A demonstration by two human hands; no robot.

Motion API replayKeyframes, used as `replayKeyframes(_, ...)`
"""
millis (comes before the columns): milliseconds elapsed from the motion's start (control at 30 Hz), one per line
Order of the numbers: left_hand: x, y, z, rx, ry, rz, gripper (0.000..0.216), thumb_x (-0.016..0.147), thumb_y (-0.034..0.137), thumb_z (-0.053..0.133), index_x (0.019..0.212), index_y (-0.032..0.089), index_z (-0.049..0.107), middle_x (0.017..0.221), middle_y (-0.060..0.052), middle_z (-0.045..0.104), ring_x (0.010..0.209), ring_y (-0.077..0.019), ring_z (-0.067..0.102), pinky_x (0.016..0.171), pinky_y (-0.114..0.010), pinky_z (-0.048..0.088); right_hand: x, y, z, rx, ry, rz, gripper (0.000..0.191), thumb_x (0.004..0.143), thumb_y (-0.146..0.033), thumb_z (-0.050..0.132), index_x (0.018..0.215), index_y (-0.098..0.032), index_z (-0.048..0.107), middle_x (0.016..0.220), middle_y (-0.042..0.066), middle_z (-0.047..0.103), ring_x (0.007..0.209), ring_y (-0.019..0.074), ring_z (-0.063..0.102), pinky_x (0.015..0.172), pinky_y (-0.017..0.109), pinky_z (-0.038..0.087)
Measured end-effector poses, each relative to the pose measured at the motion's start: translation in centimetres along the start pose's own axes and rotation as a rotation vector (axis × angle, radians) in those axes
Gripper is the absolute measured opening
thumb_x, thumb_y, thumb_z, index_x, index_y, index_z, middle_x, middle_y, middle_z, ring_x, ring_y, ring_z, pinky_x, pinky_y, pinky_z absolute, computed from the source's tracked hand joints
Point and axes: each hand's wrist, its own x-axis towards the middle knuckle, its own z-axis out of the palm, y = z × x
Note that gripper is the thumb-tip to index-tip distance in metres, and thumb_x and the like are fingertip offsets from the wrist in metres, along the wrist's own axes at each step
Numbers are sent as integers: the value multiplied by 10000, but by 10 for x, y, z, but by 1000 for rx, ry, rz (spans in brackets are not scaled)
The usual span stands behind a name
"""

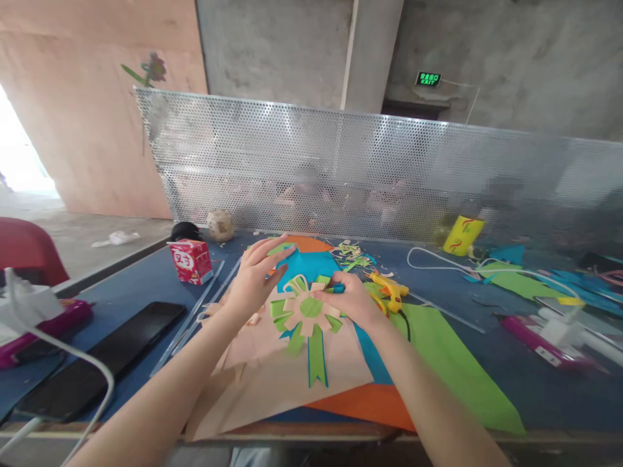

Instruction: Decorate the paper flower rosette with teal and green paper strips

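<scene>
A rosette (pixel 311 309) of green and cream strips, with a round green centre and notched ribbon tails, is held above a cream sheet (pixel 287 376). My right hand (pixel 354 299) grips its upper right edge, thumb on the front and the other fingers partly hidden behind. To the upper left of the rosette is my left hand (pixel 259 272), raised with its fingers apart and nothing in it. Blue sheet material (pixel 311 266) lies just beyond both hands. A yellow hot glue gun (pixel 392 293) rests right of my right hand.
A red box (pixel 191 262) and a black phone (pixel 111 353) sit on the left. Green sheet (pixel 448 363) and a magenta power strip (pixel 540 344) lie to the right. Paper scraps (pixel 357 256) are scattered before a perforated metal screen (pixel 292 143). A yellow roll (pixel 463 235) stands near it.
</scene>
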Motion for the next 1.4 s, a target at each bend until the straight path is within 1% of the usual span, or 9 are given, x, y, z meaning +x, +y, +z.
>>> replayKeyframes(167, -2, 2, 5, -146, -1, -163, 217, 745, 205, 525, 893, 275, 667, 937, -48, 633, 922, -205, 536, 842, -339, 392, 1, 2, 0, 1, 8, 1, 133, 605, -293, 630, 626, -168, 591, 673, 9, 607, 663, 151, 553, 607, 253, 417)
replayKeyframes(433, -6, 5, 20, -811, -151, -755, 153, 579, 248, 694, 707, 166, 675, 630, -22, 658, 579, -143, 570, 557, -248, 436, 4, 7, -2, 14, 79, 13, 143, 607, -274, 626, 689, -158, 631, 687, 14, 614, 681, 162, 563, 622, 251, 417)
replayKeyframes(633, -8, 4, 22, -1047, -155, -929, 183, 557, 238, 719, 703, 148, 656, 585, -18, 659, 508, -116, 581, 501, -213, 430, 5, 6, -2, -16, 89, 26, 138, 609, -265, 620, 686, -151, 615, 714, 27, 621, 702, 167, 568, 645, 253, 417)
replayKeyframes(867, -2, 16, 18, -1118, -199, -1020, 135, 584, 192, 657, 706, 135, 646, 550, -13, 645, 472, -104, 562, 450, -183, 406, 6, 10, -2, 12, 111, 22, 139, 606, -253, 615, 700, -154, 589, 735, 23, 620, 707, 160, 565, 640, 247, 420)
replayKeyframes(1000, 0, 18, 14, -1197, -241, -1031, 205, 702, 302, 549, 782, 137, 638, 656, -39, 667, 593, -152, 599, 518, -232, 446, 7, 14, -3, -21, 144, 3, 133, 618, -256, 600, 703, -153, 594, 711, 14, 603, 682, 152, 547, 629, 247, 412)
replayKeyframes(1067, -2, 17, 14, -1221, -257, -987, 229, 716, 316, 551, 831, 133, 628, 705, -43, 667, 655, -158, 604, 562, -239, 453, 7, 15, -3, -31, 151, -14, 137, 621, -253, 595, 715, -155, 600, 711, 10, 597, 682, 148, 539, 628, 244, 408)
replayKeyframes(1200, -7, 12, 18, -1145, -245, -859, 261, 647, 190, 659, 897, 150, 601, 768, -13, 658, 710, -119, 600, 655, -210, 441, 6, 13, -3, -33, 151, 1, 128, 616, -253, 593, 699, -155, 596, 699, 8, 595, 686, 150, 540, 617, 239, 407)
replayKeyframes(1300, -9, 10, 20, -1119, -283, -756, 336, 624, 140, 676, 942, 162, 571, 783, -8, 655, 741, -126, 604, 711, -246, 443, 6, 12, -2, -48, 146, 15, 119, 617, -255, 591, 683, -156, 588, 697, 9, 597, 685, 153, 543, 614, 243, 407)
replayKeyframes(1400, -9, 9, 21, -1111, -294, -728, 350, 625, 132, 671, 952, 173, 554, 810, -10, 658, 748, -133, 609, 722, -273, 450, 6, 12, -2, -56, 138, 10, 125, 618, -255, 590, 695, -158, 592, 704, 10, 595, 685, 154, 541, 618, 249, 408)
